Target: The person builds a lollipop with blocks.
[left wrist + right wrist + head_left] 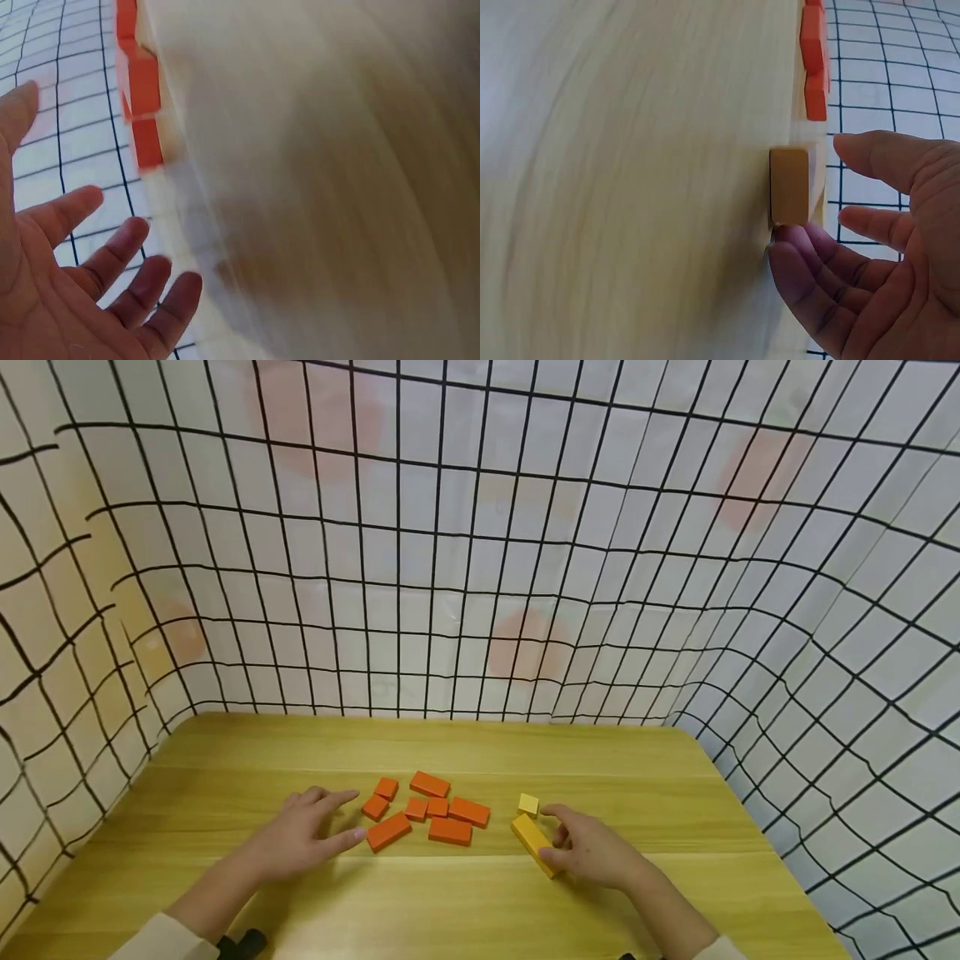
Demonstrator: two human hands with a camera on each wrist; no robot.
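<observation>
My left hand point(295, 837) hovers over the left of the table with fingers spread, its thumb and index tips close to the orange blocks. No object is in it in the left wrist view, where the spread fingers point(124, 247) show. On the right, my right hand point(592, 850) is at a long yellow block point(532, 843) lying flat. Its bent fingers are at the block's right side, while the thumb point(870, 156) stands above and apart from it in the right wrist view. A small pale yellow block point(528, 804) lies beyond the long one, near the index fingertip.
Several orange blocks, both long point(450, 831) and short point(386, 788), lie loosely grouped mid-table between the hands. Black grid netting point(450, 585) with white sheeting behind rises around the back and sides of the wooden table point(420, 910).
</observation>
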